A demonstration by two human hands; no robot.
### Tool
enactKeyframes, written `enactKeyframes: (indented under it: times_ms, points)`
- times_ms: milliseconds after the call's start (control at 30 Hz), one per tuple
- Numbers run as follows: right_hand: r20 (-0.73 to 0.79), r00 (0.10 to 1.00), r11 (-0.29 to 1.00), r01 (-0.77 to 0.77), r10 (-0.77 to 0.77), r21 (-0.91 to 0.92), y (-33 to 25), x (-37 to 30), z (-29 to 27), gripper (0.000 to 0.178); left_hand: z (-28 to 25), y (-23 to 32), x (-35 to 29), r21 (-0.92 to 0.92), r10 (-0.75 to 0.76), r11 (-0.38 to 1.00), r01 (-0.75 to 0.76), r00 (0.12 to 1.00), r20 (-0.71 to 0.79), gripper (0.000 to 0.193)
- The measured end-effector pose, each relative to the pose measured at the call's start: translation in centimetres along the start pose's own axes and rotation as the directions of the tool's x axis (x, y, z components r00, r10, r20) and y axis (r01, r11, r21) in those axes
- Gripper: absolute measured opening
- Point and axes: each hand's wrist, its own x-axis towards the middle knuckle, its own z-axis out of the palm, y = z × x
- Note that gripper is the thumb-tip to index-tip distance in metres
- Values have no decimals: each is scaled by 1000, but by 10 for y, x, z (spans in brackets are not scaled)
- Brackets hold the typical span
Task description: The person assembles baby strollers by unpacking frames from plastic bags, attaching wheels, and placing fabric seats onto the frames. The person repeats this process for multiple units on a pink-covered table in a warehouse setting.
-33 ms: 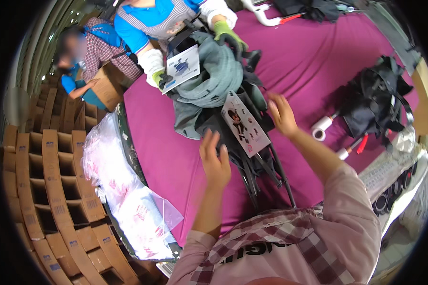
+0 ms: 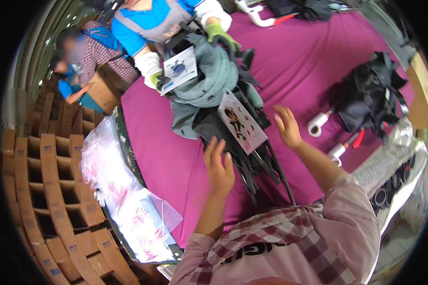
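Note:
A folded stroller [image 2: 209,76] with grey-green fabric and black tube legs lies on the purple-covered table in front of me. On its near part rests a white printed booklet [image 2: 242,122] with a small picture on it. My left hand [image 2: 218,166] is held beside the stroller's left edge, fingers stretched out, holding nothing. To the right of the booklet is my right hand [image 2: 288,128], also open with its fingers apart. Across the table a person's gloved hand [image 2: 160,81] holds a second printed sheet [image 2: 179,70] over the fabric; the other gloved hand [image 2: 221,38] grips the stroller's far side.
Black fabric bundles [image 2: 373,92] lie at the right, with white rollers [image 2: 317,124] beside them. Clear plastic bags [image 2: 128,199] cover the table's left edge. Cardboard boxes [image 2: 50,190] stack up at left. Behind them another person holds a carton [image 2: 104,90].
My right hand has shifted slightly right and nearer to me, away from the booklet. My left hand has moved a little to the right. The stroller and booklet stay in place.

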Motion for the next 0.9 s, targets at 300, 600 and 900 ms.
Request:
enactKeyframes:
  times_ms: [300,600,900]
  points:
    - [-126,687,650,-721,715,-241,-88,-300,-187,34,54,78,-121,-544,518,802,-248,743,424,24]
    - [-741,501,774,-632,448,41,-106,-371,-290,27,81,188,-155,-739,772,612,-281,415,481,29]
    - [-385,-95,291,-499,918,816,54,-448,-421,38,164,264,-161,-583,585,797,-157,441,681,37]
